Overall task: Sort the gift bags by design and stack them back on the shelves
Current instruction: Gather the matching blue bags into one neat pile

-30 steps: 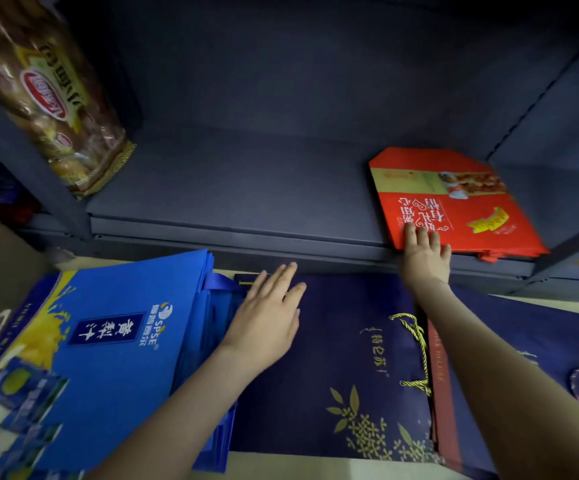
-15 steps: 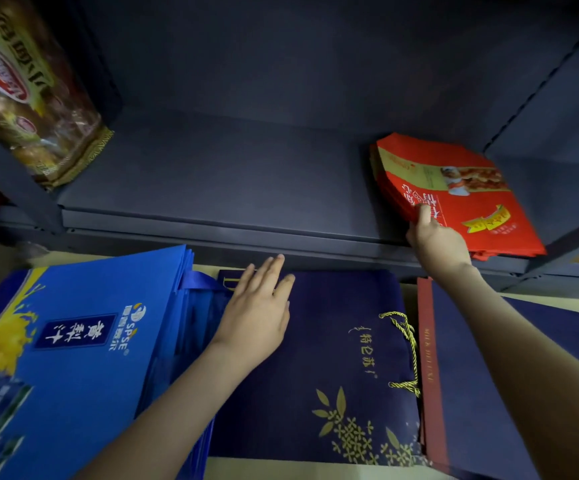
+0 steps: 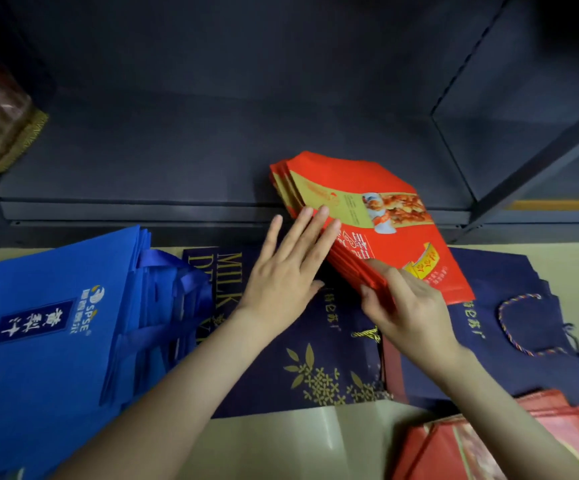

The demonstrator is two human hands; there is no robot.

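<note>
Because the red gift bags [image 3: 395, 244] overhang the shelf [image 3: 142, 161] lip at frame centre, fanned, gripped only by the right hand [image 3: 409, 306] while the flat, open left hand [image 3: 281, 278] steadies their edge, loose ones could slide off.

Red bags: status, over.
Left hand flat against red bags. Right hand grips near end. Stack fanned, far end over shelf, rest over navy bags. No obstruction seen.
</note>
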